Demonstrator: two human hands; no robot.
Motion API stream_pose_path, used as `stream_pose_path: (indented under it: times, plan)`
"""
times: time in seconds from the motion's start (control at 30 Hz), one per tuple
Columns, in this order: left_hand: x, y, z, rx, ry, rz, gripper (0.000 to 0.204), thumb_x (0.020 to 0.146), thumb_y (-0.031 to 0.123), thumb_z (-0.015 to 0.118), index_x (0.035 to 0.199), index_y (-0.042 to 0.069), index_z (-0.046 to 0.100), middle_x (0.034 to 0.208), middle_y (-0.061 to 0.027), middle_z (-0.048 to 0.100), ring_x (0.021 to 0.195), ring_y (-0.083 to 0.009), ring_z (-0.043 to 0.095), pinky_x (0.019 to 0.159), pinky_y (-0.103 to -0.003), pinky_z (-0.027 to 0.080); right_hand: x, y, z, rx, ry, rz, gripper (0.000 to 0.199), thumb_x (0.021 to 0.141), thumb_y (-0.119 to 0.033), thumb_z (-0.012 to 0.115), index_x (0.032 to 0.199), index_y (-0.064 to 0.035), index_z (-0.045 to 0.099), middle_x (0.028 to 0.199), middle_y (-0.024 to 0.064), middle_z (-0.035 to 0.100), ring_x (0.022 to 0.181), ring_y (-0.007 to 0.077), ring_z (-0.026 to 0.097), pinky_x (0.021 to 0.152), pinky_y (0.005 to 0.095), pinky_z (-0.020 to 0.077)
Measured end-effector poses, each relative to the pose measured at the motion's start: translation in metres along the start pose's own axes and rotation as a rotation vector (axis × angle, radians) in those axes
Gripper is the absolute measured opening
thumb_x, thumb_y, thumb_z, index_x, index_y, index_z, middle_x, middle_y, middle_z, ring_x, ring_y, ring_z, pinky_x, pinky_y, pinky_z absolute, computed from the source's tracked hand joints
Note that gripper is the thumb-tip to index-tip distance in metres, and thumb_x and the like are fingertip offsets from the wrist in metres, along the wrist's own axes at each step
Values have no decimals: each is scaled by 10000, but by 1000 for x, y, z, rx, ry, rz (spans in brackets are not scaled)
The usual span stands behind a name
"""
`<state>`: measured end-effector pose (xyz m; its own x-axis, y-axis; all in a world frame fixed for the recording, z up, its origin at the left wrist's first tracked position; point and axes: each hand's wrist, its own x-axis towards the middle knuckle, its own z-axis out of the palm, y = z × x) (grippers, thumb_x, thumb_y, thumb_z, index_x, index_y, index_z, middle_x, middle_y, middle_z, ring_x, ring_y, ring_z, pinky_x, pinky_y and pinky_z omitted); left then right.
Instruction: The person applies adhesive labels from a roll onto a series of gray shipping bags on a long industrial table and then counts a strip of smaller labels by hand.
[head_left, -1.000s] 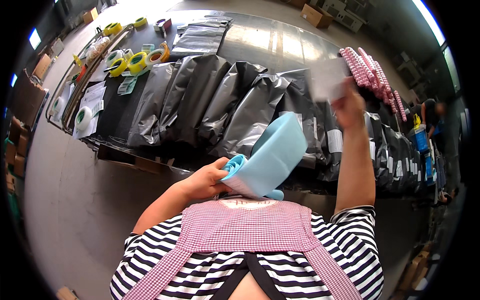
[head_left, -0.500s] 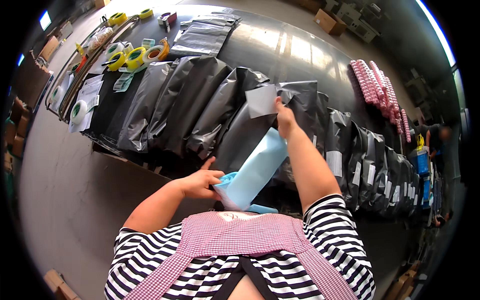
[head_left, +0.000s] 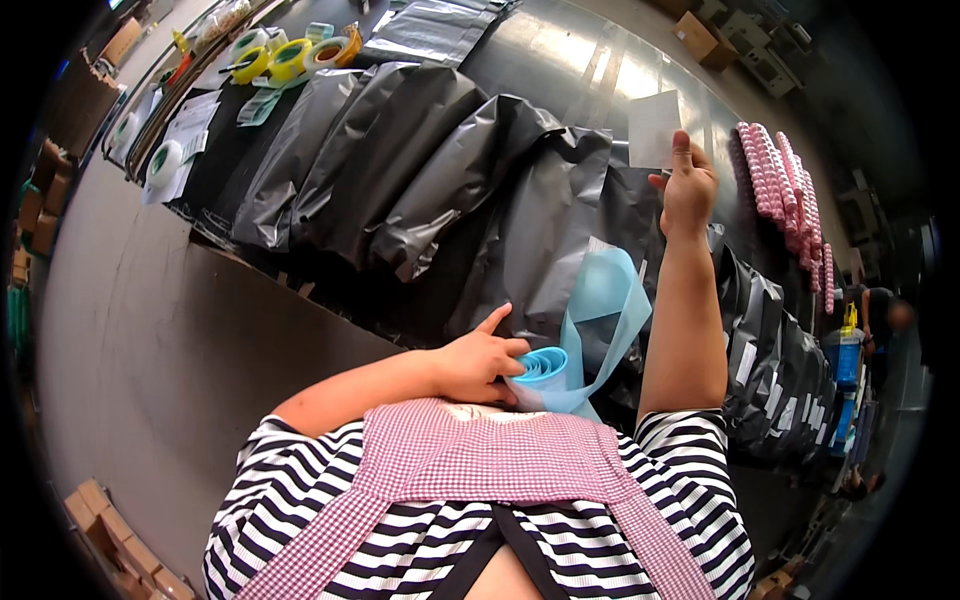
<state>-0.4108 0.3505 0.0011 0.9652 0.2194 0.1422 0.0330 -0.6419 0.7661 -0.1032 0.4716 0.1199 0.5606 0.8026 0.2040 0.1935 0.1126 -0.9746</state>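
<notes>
In my left hand, close to my apron, is a label roll with light-blue backing; the index finger points away from it. From this roll a loose strip of pale blue backing loops up toward the right. My right hand is raised over the table, pinching a blank-looking white label between thumb and fingers. Between the two arms a full grey plastic mailing bag leans in the row. No label shows on its visible face.
More stuffed grey mailing bags stand left along the table edge; several labelled ones run right. Tape rolls and printed sheets lie at the left end. Pink-and-white rolls are stacked beyond my right hand.
My right hand has moved up and right with the white label, away from the roll. The blue strip now hangs in an open loop. My left hand and the roll have shifted right.
</notes>
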Motion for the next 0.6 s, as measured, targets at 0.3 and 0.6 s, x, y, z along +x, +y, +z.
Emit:
stream_pose_path:
  times: [0.3, 0.6]
  plan:
    - [7, -4, 20, -25, 50, 43, 210, 801, 256, 761, 927, 96, 708, 993, -108, 621, 1017, -289, 629, 1199, -626, 6, -144, 68, 25, -596, -418, -830, 298, 783, -131, 791, 1066, -67, 726, 1172, 128, 698, 1176, 314, 631, 930, 386, 536]
    - [9, -6, 23, 0, 32, 16, 262, 816, 335, 729, 914, 94, 699, 968, -115, 616, 992, -292, 637, 1206, -609, 52, -169, 91, 22, -677, -449, -687, 324, 819, -197, 775, 1100, -46, 718, 1266, 148, 653, 1252, 327, 578, 989, 400, 500]
